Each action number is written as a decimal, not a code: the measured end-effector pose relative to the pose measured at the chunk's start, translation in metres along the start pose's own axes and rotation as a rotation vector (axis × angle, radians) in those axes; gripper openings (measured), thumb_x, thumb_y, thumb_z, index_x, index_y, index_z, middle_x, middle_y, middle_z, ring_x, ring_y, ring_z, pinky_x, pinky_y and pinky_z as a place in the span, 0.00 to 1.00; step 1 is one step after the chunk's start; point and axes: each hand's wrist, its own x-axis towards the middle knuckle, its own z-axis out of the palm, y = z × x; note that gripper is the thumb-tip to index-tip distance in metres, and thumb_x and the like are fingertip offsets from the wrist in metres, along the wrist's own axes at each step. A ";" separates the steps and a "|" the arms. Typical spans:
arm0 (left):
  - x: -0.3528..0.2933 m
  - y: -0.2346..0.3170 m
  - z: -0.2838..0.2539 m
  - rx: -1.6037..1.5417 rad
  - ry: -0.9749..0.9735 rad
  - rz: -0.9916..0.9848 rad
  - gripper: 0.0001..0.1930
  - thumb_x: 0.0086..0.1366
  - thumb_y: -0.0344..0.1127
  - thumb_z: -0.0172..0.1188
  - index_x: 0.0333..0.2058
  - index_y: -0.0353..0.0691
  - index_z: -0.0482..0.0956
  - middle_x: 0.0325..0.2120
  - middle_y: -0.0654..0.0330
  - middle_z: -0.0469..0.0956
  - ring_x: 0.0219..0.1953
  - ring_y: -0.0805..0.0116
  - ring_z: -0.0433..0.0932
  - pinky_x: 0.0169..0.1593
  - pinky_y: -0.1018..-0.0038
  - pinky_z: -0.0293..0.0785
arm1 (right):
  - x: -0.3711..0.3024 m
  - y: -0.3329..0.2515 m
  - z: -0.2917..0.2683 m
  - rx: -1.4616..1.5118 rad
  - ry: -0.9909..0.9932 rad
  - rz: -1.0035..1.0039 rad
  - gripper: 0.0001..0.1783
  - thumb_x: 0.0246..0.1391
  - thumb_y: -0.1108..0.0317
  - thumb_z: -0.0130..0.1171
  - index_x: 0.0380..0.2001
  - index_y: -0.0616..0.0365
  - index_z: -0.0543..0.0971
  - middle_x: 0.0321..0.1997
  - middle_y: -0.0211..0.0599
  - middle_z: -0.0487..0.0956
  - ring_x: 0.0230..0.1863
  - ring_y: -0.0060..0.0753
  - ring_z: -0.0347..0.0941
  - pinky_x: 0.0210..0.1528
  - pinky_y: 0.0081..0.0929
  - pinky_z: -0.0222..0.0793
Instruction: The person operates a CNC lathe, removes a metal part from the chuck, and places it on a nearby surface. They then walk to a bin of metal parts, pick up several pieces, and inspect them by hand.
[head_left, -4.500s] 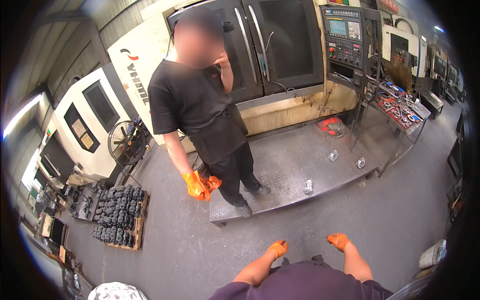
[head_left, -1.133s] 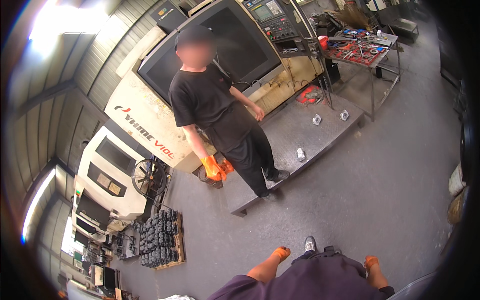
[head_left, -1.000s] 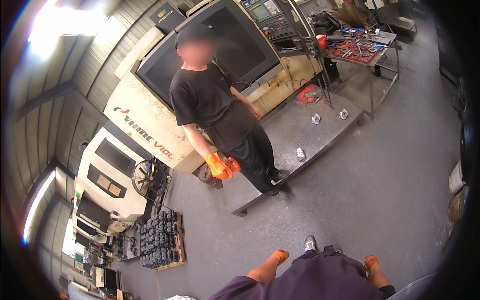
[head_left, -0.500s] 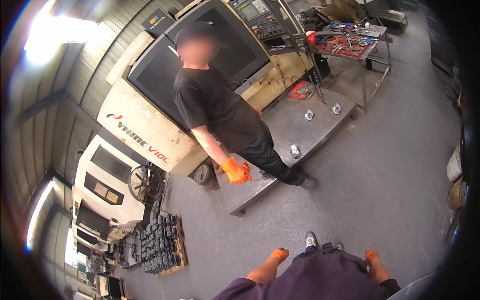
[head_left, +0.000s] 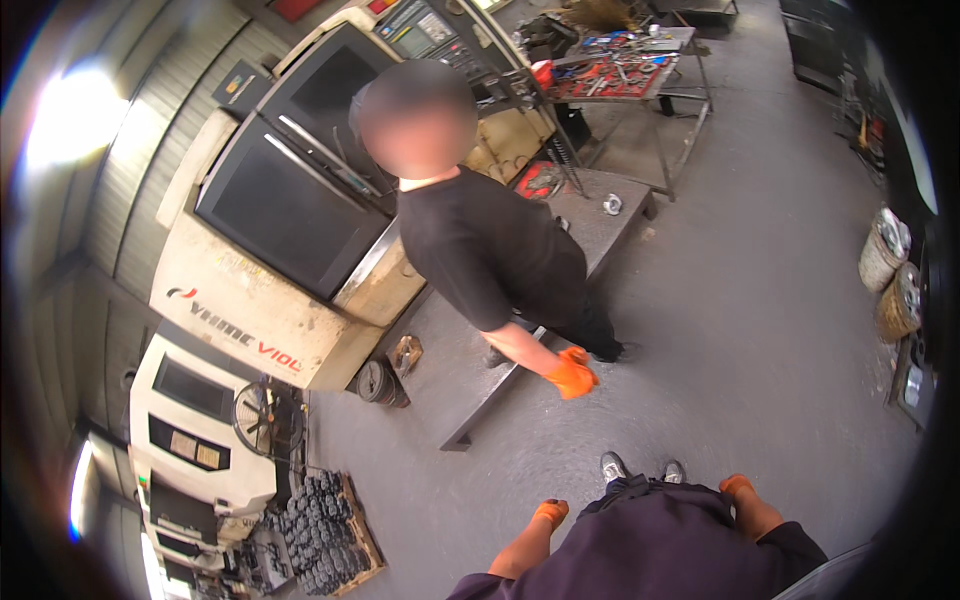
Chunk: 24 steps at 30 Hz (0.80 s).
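Observation:
Both my hands wear orange gloves and hang low beside my dark top. My left hand (head_left: 551, 513) is left of my shoes, over the grey floor (head_left: 560, 440). On the other side, my right hand (head_left: 736, 486) hangs by my hip. Neither hand touches any object that I can see. Their fingers point away and are mostly hidden, and no held thing shows. Ahead of me a co-worker in a dark shirt (head_left: 490, 240) stands by a low metal platform (head_left: 430, 370). The co-worker's orange-gloved hand (head_left: 573, 374) hangs with fingers curled, apart from mine.
Behind the co-worker stands a large cream machine (head_left: 230, 300) with a control panel (head_left: 420, 35). A bucket (head_left: 380, 385) is beside the platform, which bears a silver metal part (head_left: 612, 204). A tool table (head_left: 640, 70) stands farther back. Stacked dark parts (head_left: 320, 530) lie left; bins (head_left: 885, 250) right.
The co-worker has come nearer and rightward, the gloved hand swinging right. My view has turned, so the machine and table sit farther left and the bins show more fully. My hands stay low.

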 end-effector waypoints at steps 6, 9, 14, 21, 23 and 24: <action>0.011 -0.040 0.000 -0.017 0.081 0.012 0.30 0.63 0.49 0.51 0.59 0.37 0.72 0.59 0.47 0.74 0.66 0.56 0.69 0.68 0.67 0.61 | -0.054 0.022 0.036 0.022 0.304 -0.141 0.19 0.53 0.54 0.56 0.40 0.52 0.87 0.47 0.43 0.84 0.52 0.46 0.81 0.53 0.46 0.74; 0.036 -0.063 0.010 -0.031 0.174 0.031 0.28 0.61 0.49 0.50 0.54 0.37 0.77 0.55 0.45 0.78 0.63 0.54 0.72 0.65 0.66 0.65 | -0.084 0.064 0.059 -0.348 0.121 -0.226 0.17 0.51 0.54 0.58 0.40 0.48 0.87 0.45 0.38 0.85 0.50 0.45 0.81 0.52 0.45 0.75; 0.058 -0.071 0.005 0.384 0.065 0.214 0.25 0.61 0.50 0.47 0.44 0.38 0.83 0.49 0.44 0.80 0.59 0.50 0.75 0.62 0.60 0.69 | -0.171 0.083 0.016 -0.435 -0.192 -0.398 0.15 0.47 0.57 0.64 0.38 0.47 0.88 0.48 0.38 0.84 0.53 0.44 0.79 0.55 0.44 0.75; 0.101 -0.083 -0.004 0.639 -0.083 0.321 0.27 0.63 0.54 0.47 0.51 0.42 0.81 0.54 0.48 0.78 0.61 0.49 0.74 0.61 0.57 0.70 | -0.051 -0.067 -0.039 0.056 -0.033 -0.086 0.18 0.51 0.58 0.59 0.45 0.45 0.86 0.55 0.39 0.82 0.58 0.41 0.77 0.58 0.41 0.71; 0.105 -0.039 -0.023 0.702 -0.093 0.367 0.27 0.63 0.53 0.47 0.51 0.42 0.81 0.54 0.48 0.78 0.60 0.49 0.74 0.61 0.57 0.70 | -0.034 -0.113 -0.075 0.091 0.171 -0.303 0.20 0.55 0.53 0.51 0.45 0.47 0.83 0.54 0.47 0.81 0.57 0.48 0.77 0.57 0.41 0.71; 0.110 -0.018 -0.030 0.736 -0.095 0.392 0.28 0.62 0.53 0.47 0.51 0.41 0.81 0.54 0.47 0.78 0.60 0.48 0.74 0.61 0.57 0.69 | -0.038 -0.126 -0.083 0.452 0.402 -0.254 0.22 0.57 0.51 0.49 0.49 0.47 0.81 0.54 0.47 0.80 0.56 0.52 0.75 0.58 0.40 0.71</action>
